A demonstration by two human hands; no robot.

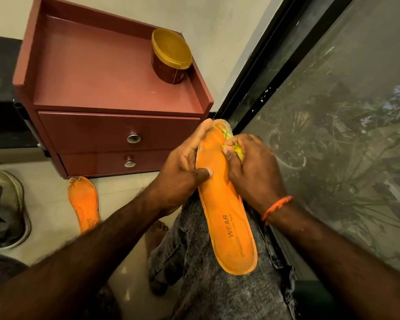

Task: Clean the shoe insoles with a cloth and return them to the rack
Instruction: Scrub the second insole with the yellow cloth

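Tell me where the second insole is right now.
The second insole lies flat on the pale floor at lower left of the head view, just in front of the red drawer cabinet, partly hidden by the left forearm and apart from both hands.

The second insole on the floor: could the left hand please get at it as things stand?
Probably not right away. The left hand is gripping the insole on the lap, fingers pressed on it. The second insole lies uncovered on the floor beside that arm.

hands rub yellow cloth on orange insole.
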